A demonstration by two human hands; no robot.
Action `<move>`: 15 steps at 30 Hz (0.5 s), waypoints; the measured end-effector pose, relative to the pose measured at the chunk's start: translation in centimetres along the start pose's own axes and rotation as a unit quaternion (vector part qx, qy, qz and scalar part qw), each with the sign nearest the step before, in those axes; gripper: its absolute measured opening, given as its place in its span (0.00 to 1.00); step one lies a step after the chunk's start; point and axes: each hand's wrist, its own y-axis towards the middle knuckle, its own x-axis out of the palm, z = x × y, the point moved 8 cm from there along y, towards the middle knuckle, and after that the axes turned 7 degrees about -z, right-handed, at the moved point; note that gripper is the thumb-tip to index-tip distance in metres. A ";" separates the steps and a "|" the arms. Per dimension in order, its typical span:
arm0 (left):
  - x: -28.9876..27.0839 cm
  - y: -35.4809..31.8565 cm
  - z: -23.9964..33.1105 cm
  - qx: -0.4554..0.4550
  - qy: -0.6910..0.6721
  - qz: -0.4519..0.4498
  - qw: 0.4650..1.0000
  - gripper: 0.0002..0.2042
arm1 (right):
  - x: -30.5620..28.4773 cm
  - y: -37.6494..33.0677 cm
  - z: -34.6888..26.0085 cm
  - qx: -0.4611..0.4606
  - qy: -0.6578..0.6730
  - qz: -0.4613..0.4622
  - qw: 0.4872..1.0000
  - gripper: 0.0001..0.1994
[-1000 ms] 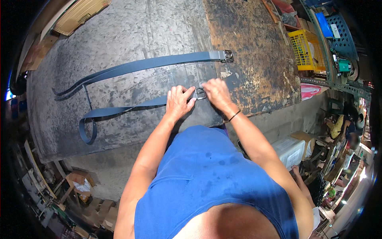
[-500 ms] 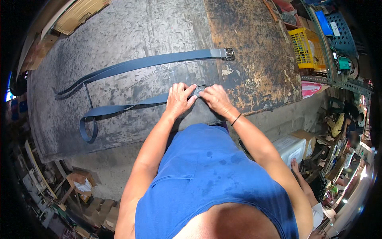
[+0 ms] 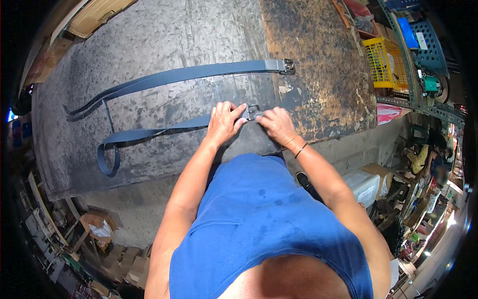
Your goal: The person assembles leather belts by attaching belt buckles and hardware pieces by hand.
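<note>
- Head view, belt in hand: the near belt point(image 3: 186, 123) lies on the dark worktop point(image 3: 174, 35), on the side nearer the person; its long axis runs left to right, rising slightly rightward; its metal buckle point(image 3: 252, 108) is at the right end and points right; the left part bends into a loop close to the front edge.
- Head view, hands: the left hand point(image 3: 223, 123) grips the strap beside the buckle, thumb and forefinger at the buckle's base; the right hand point(image 3: 279, 125) has its fingers curled at the buckle's right side; I cannot tell whether they pinch anything.
- Head view, second belt: the far belt point(image 3: 199, 70) lies beyond, roughly parallel, its buckle also pointing right; its strap slants down to the left; a narrow strip point(image 3: 108, 115) spans the space between the belts at the left, and which belt it belongs to is unclear.
- Head view, containers: a yellow crate point(image 3: 377, 59) at the right has something pale inside; a red bin point(image 3: 352, 8) above it holds a greyish plastic bag point(image 3: 365, 23); an open cardboard box point(image 3: 94, 220) at lower left contains crumpled white material point(image 3: 102, 230).
</note>
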 end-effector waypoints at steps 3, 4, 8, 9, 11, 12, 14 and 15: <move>0.0 0.0 0.0 -0.003 -0.003 -0.003 1.000 0.24 | -1.4 -1.0 3.0 0.041 -0.023 0.005 0.999 0.10; 0.0 0.1 0.0 -0.004 0.000 -0.006 1.000 0.24 | -1.8 -0.9 3.6 0.050 -0.023 0.011 0.998 0.10; 0.0 0.0 0.0 0.000 0.006 0.009 1.000 0.24 | -0.5 1.8 -1.4 -0.003 0.035 -0.001 0.999 0.10; 0.0 0.0 0.0 0.001 0.006 0.010 1.000 0.24 | -0.1 1.3 -1.5 0.002 0.041 0.022 0.999 0.10; 0.2 0.0 -0.3 -0.009 -0.003 -0.010 1.000 0.24 | 0.3 0.4 -0.2 0.026 0.027 0.026 0.999 0.10; 0.2 0.0 -0.2 -0.010 -0.002 -0.009 1.000 0.24 | -0.1 -0.4 1.4 0.046 0.007 0.007 0.999 0.11; 0.1 0.1 0.1 -0.002 0.008 -0.002 1.000 0.24 | -1.2 -0.9 4.5 0.099 0.008 -0.004 0.995 0.12; 0.0 0.1 0.0 -0.002 0.009 -0.001 1.000 0.24 | -1.7 -0.7 4.9 0.096 0.011 0.014 0.995 0.12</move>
